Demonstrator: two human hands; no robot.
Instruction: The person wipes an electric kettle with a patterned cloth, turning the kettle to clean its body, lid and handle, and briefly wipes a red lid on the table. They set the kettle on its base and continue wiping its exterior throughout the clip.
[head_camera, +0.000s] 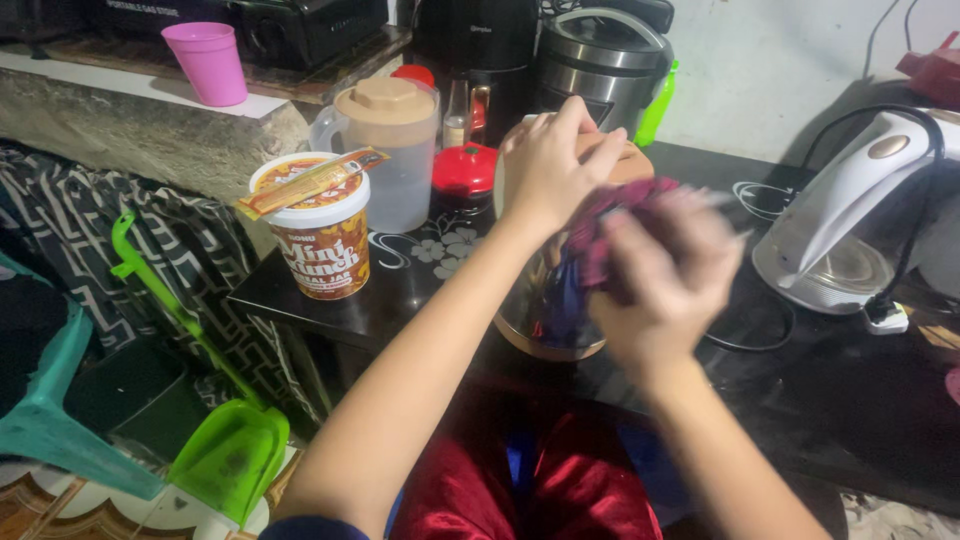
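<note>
My dark worktop (400, 290): orange jar (322, 228) near left edge, clear pitcher (385, 150) behind, white kettle (850, 215) toward right edge.
</note>
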